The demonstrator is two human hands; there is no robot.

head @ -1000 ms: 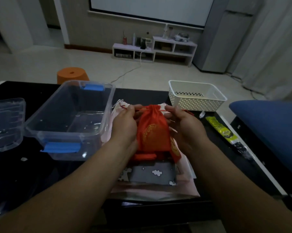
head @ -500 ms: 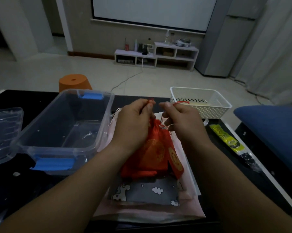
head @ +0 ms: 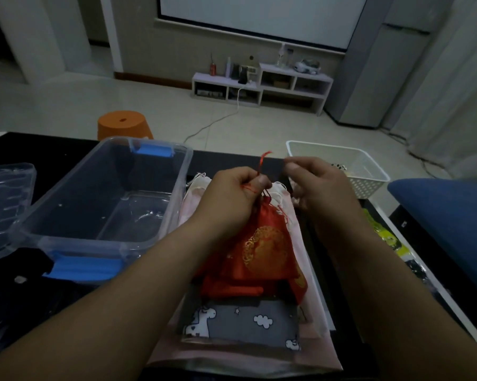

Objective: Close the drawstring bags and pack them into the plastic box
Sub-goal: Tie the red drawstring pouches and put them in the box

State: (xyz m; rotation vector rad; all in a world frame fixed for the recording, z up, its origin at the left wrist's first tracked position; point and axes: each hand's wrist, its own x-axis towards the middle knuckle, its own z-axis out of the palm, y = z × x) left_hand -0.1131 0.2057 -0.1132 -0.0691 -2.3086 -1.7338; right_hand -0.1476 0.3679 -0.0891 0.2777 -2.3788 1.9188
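Left hand (head: 232,193) is up over the pile, fingers curled tight, thumb and forefinger pinching the red cord (head: 262,162) right at the gathered neck of the red drawstring bag (head: 265,243). A loose end of the cord pokes up above the thumb. The bag hangs from that pinch, its gold-printed body lying down onto the other bags.

Right hand (head: 319,188) is level with it, just apart, fingers curled in and thumb tip pressed to the forefinger. I can't tell whether there's any cord in that pinch.

Under the red bag I've got more red fabric, a grey cloud-print bag (head: 245,320) nearest me, and a pink bag (head: 310,273) at the bottom of the pile, all on the black table (head: 330,243).

The plastic box (head: 75,177) stands open-topped to the left, blue latch (head: 86,266) on the near end. Its right wall runs just beside the pile and close to my left forearm. Its lid (head: 6,193) lies further left.

On the right there's a bare strip of table between the pile and the yellow packet (head: 388,237), which lies near the table's right edge. The white basket (head: 369,171) sits at the far right corner, just behind the right hand. The table's far edge runs just beyond both hands.
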